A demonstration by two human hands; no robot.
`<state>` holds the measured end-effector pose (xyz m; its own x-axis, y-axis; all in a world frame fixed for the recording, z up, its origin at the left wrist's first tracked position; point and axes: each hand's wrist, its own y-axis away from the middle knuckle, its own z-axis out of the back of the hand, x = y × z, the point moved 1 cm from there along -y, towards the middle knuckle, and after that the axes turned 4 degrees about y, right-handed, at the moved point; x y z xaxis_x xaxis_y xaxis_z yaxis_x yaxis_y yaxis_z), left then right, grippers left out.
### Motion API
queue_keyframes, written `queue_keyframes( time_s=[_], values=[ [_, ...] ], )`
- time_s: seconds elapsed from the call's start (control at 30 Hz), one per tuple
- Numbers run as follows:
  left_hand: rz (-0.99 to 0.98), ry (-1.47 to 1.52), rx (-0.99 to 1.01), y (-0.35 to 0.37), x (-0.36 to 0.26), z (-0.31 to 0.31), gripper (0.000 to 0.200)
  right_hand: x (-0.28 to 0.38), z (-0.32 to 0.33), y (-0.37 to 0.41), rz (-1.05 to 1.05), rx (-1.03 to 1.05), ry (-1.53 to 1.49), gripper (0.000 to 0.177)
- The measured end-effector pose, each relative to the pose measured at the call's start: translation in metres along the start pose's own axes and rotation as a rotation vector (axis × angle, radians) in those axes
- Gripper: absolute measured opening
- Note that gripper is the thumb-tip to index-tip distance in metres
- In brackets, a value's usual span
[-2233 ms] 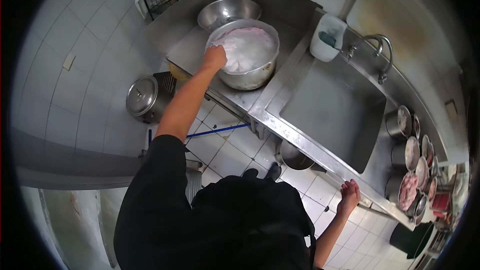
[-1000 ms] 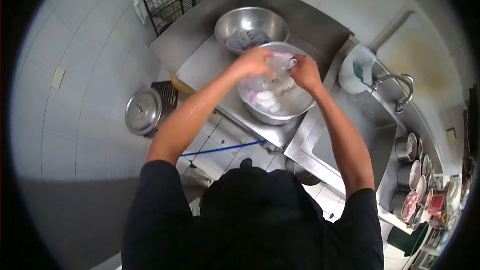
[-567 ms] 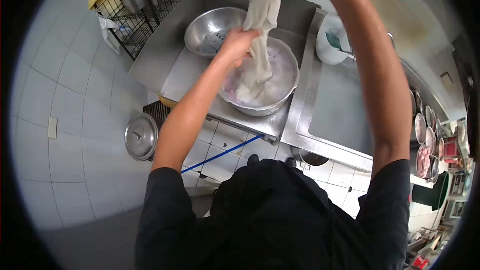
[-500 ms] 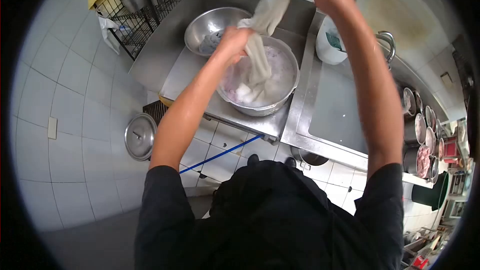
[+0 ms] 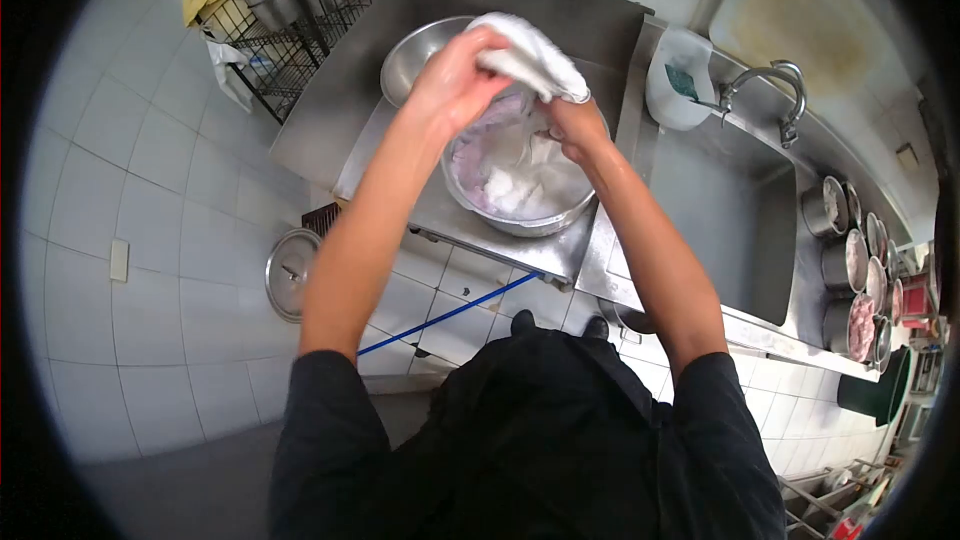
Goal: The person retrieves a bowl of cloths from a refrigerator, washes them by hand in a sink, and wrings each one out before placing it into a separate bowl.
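A wet white cloth [image 5: 532,52] is held up over a large metal pot [image 5: 525,228]. My left hand [image 5: 455,82] is closed on the cloth's upper left end, fingers curled over it. Lower on the right, my right hand [image 5: 575,128] grips the other end, just above the pot's rim; some of its fingers are hidden by the cloth. Cloudy, foamy water [image 5: 545,180] fills the pot, with more whitish and purplish cloth [image 5: 475,152] lying in it. Behind my left hand stands a wide steel bowl [image 5: 405,60], partly covered by that hand.
Right of the pot is a steel sink [image 5: 715,210] with a curved faucet [image 5: 780,80]. A white plastic container [image 5: 680,105] stands by its corner. Several metal pots [image 5: 845,260] line the far right. A wire rack [image 5: 330,15] is at left; a blue pole [image 5: 450,313] crosses below.
My right hand has come down from high above to beside the pot's rim. My left hand has risen slightly, and the stretched cloth is now bunched between both hands.
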<state>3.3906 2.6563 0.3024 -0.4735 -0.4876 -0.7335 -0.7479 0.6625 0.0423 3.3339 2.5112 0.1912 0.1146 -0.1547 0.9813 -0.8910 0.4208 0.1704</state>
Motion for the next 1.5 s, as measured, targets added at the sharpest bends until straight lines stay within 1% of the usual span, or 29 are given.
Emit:
queue_keyframes(
  time_s=[0.03, 0.07, 0.13, 0.2, 0.23, 0.27, 0.33, 0.37, 0.4, 0.5, 0.53, 0.57, 0.63, 0.67, 0.73, 0.77, 0.8, 0.83, 0.87, 0.93, 0.97, 1.07, 1.1, 1.2, 1.23, 1.3, 1.4, 1.43, 1.5],
  values=[
    [0.037, 0.037, -0.017, 0.003, 0.008, 0.021, 0.030, 0.006, 0.000, 0.002, -0.022, -0.001, -0.093, 0.024],
    [0.062, 0.021, -0.074, 0.006, 0.024, 0.045, 0.052, 0.010, -0.001, 0.003, -0.028, 0.051, -0.173, 0.025],
    [0.255, 0.127, -0.204, 0.008, 0.062, 0.079, 0.073, 0.012, -0.003, 0.008, -0.049, 0.149, -0.334, 0.027],
    [0.441, 0.327, -0.520, 0.002, 0.102, 0.086, 0.083, 0.003, -0.013, 0.000, -0.083, 0.141, -0.435, 0.029],
    [0.236, 0.452, -0.367, 0.003, 0.112, 0.082, 0.073, 0.005, -0.018, 0.009, -0.134, 0.135, -0.468, 0.028],
    [0.155, 0.421, -0.338, -0.010, 0.123, 0.093, 0.069, 0.002, -0.019, 0.018, -0.192, 0.126, -0.502, 0.027],
    [-0.006, 0.361, -0.288, -0.035, 0.137, 0.115, 0.062, -0.016, -0.006, 0.022, -0.255, 0.086, -0.369, 0.024],
    [0.099, 0.375, -0.387, -0.032, 0.127, 0.111, 0.052, -0.027, 0.007, 0.020, -0.314, 0.084, -0.270, 0.024],
    [-0.015, 0.273, -0.415, -0.031, 0.123, 0.103, 0.050, -0.039, 0.021, 0.018, -0.370, 0.082, -0.170, 0.024],
    [-0.321, -0.060, -0.507, -0.014, 0.121, 0.060, 0.045, -0.037, 0.027, 0.036, -0.511, 0.223, -0.608, 0.034],
    [-0.419, -0.255, -0.455, -0.009, 0.126, 0.050, 0.046, -0.030, 0.026, 0.041, -0.565, 0.267, -0.757, 0.040],
    [-0.403, -0.357, -0.392, -0.004, 0.130, 0.044, 0.046, -0.031, 0.021, 0.040, -0.598, 0.224, -0.781, 0.060],
    [-0.413, -0.508, -0.247, -0.002, 0.144, 0.042, 0.047, -0.051, 0.015, 0.017, -0.410, 0.326, -0.930, 0.055],
    [-0.419, -0.422, -0.249, 0.001, 0.147, 0.040, 0.047, -0.051, 0.012, 0.012, -0.309, 0.368, -1.003, 0.053],
    [-0.430, -0.249, -0.253, 0.002, 0.144, 0.042, 0.046, -0.053, 0.006, 0.001, -0.221, 0.295, -0.935, 0.044],
    [-0.365, -0.089, -0.282, -0.003, 0.140, 0.049, 0.048, -0.055, 0.002, -0.006, -0.188, 0.238, -0.861, 0.040],
    [-0.238, 0.066, -0.331, -0.010, 0.136, 0.058, 0.045, -0.058, -0.003, -0.011, -0.161, 0.183, -0.786, 0.035],
    [-0.102, 0.160, -0.333, -0.017, 0.135, 0.070, 0.039, -0.038, -0.013, 0.000, -0.133, -0.069, -0.652, 0.021],
    [0.031, 0.255, -0.340, -0.025, 0.137, 0.082, 0.035, -0.038, -0.016, -0.001, -0.008, -0.110, -0.480, 0.017],
    [0.236, 0.311, -0.220, -0.036, 0.139, 0.103, 0.032, -0.038, -0.023, -0.005, 0.235, -0.176, -0.133, 0.010],
    [0.336, 0.339, -0.160, -0.041, 0.140, 0.112, 0.031, -0.039, -0.029, -0.008, 0.223, -0.281, -0.089, 0.016],
    [0.561, 0.224, -0.114, -0.054, 0.147, 0.146, 0.044, -0.036, -0.037, -0.008, 0.345, -0.318, 0.282, 0.017],
    [0.643, 0.213, -0.062, -0.067, 0.155, 0.164, 0.046, -0.033, -0.037, -0.005, 0.314, -0.287, 0.358, 0.023],
    [0.695, 0.114, -0.327, -0.055, 0.147, 0.153, 0.045, -0.058, -0.040, -0.018, 0.524, -0.362, 0.481, 0.029],
    [0.695, 0.021, -0.396, -0.049, 0.140, 0.136, 0.043, -0.059, -0.041, -0.016, 0.401, -0.338, 0.497, 0.033],
    [0.712, -0.184, -0.521, -0.032, 0.128, 0.104, 0.038, -0.062, -0.036, -0.009, 0.420, -0.285, 0.543, 0.033],
    [0.631, 0.054, -0.182, -0.058, 0.155, 0.114, 0.039, -0.039, 0.005, 0.008, 0.377, -0.353, 0.407, 0.032],
    [0.566, 0.007, -0.154, -0.060, 0.158, 0.089, 0.038, -0.026, 0.020, 0.017, 0.344, -0.387, 0.329, 0.032],
    [0.422, -0.071, -0.109, -0.053, 0.152, 0.014, 0.038, -0.012, 0.074, 0.038, 0.176, -0.385, -0.024, 0.033]
  ],
)
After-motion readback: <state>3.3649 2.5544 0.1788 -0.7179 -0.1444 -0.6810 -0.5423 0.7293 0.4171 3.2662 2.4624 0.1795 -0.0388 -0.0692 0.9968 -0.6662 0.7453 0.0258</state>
